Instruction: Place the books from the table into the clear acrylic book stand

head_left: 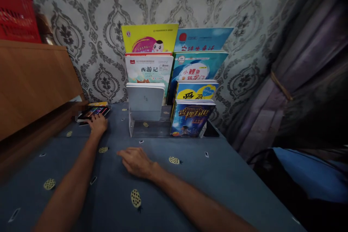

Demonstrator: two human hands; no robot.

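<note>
Left hand point(97, 123): fingers laid flat and loosely spread on the near edge of a dark-covered book point(94, 112), grasping nothing. This book lies flat at the far left of the bench point(223, 177), on a small stack beside a wooden cabinet point(32, 83). Right hand point(137, 162): fingers relaxed and released, palm down on the blue patterned cloth, well apart from the book. Behind both hands, a clear tiered rack point(148, 125) holds upright picture books point(193, 117) against the wallpapered wall.
</note>
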